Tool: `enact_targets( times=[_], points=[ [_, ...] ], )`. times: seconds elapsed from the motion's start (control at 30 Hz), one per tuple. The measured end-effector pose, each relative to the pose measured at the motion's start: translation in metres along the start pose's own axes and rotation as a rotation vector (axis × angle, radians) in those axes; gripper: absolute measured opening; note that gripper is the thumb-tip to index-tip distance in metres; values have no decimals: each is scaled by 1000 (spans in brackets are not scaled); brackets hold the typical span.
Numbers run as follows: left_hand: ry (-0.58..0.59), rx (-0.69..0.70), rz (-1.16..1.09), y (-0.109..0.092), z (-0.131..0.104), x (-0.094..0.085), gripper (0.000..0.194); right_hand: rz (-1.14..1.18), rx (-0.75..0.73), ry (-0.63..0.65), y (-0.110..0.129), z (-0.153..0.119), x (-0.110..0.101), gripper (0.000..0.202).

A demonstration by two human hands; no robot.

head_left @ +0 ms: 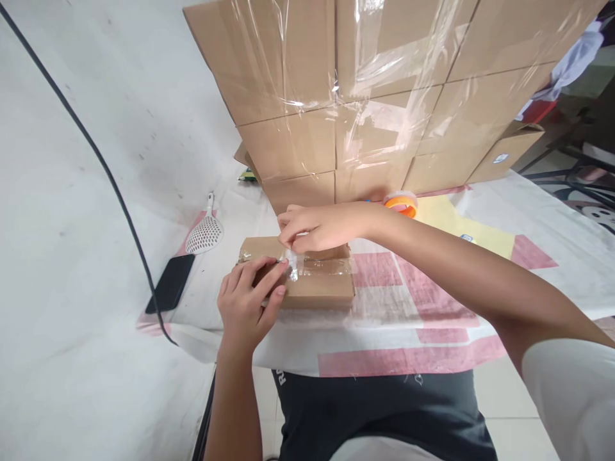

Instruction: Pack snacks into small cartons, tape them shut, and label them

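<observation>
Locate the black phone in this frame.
In the head view the black phone lies flat at the table's left edge, just below the white slotted scoop and left of the left hand on the small cardboard box.

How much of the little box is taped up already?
Clear tape already lies across the top of the small cardboard box. Right now the left hand holds the box down while the right hand pinches the tape's crumpled end. That end near the box's left side is not yet flat.
</observation>
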State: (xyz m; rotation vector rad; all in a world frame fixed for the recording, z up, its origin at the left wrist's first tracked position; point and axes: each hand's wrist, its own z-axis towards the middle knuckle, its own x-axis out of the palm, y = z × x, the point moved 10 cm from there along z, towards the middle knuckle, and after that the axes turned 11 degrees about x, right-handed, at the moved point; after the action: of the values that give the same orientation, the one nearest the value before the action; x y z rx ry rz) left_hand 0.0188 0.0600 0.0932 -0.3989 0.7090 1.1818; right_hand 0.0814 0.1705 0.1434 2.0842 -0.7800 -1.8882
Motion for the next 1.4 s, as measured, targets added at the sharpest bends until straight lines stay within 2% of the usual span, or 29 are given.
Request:
enact_targets(
  times=[0.07,0.13,0.27,0.43,0.53,0.6,0.7,0.77,0.8,0.83,0.9,0.93,0.97,1.0,1.03,1.07,1.1,1.17,1.23,1.3,1.33,1.4],
  points=[
    [4,-11,3,1,0,1,35,50,-32,22,9,-9,-4,26],
    [-2,-28,1,2,0,1,34,2,-17,58,10,-11,2,26],
    [14,-32,-12,-1,2,1,38,-238,112,32,-10,-2,15,24],
    [223,66,48,-23,7,11,42,-297,91,-12,-10,-3,19,23],
    [284,86,65,-32,9,13,42,-321,126,-42,-17,2,11,21],
    [298,73,52,-33,9,13,42,-313,230,-147,-35,11,-7,27],
    [296,45,41,-37,12,14,38,-246,434,-478,-74,10,-50,34],
    [257,37,38,-43,15,14,34,-196,497,-651,-98,-8,-65,28],
    [227,40,36,-47,16,13,34,-165,510,-693,-109,-20,-64,22],
    [197,46,31,-52,18,13,35,-124,511,-708,-119,-35,-57,16],
    [155,64,11,-60,20,16,42,16,469,-689,-134,-68,-30,13],
    [147,76,0,-62,20,18,47,104,414,-674,-135,-84,-12,23],
    [145,87,-8,-64,20,20,50,209,335,-639,-131,-97,10,42],
    [139,100,-11,-65,19,22,52,315,254,-572,-123,-103,34,71],
    [128,114,-9,-66,18,22,53,405,187,-504,-113,-105,59,101],
    [117,128,-5,-66,17,23,54,467,150,-454,-104,-102,81,121],
    [107,141,0,-66,16,23,54,512,142,-458,-98,-97,97,137],
    [96,153,10,-68,14,22,57,587,163,-585,-93,-87,111,156],
    [64,142,32,-71,10,18,63,588,155,-713,-89,-90,109,157],
    [-23,120,49,-71,2,6,70,522,162,-857,-89,-127,97,143],
    [-70,107,50,-70,-4,1,74,472,192,-944,-92,-160,90,133],
    [-152,102,45,-62,-21,-7,77,361,333,-1191,-107,-257,73,119]
  ],
)
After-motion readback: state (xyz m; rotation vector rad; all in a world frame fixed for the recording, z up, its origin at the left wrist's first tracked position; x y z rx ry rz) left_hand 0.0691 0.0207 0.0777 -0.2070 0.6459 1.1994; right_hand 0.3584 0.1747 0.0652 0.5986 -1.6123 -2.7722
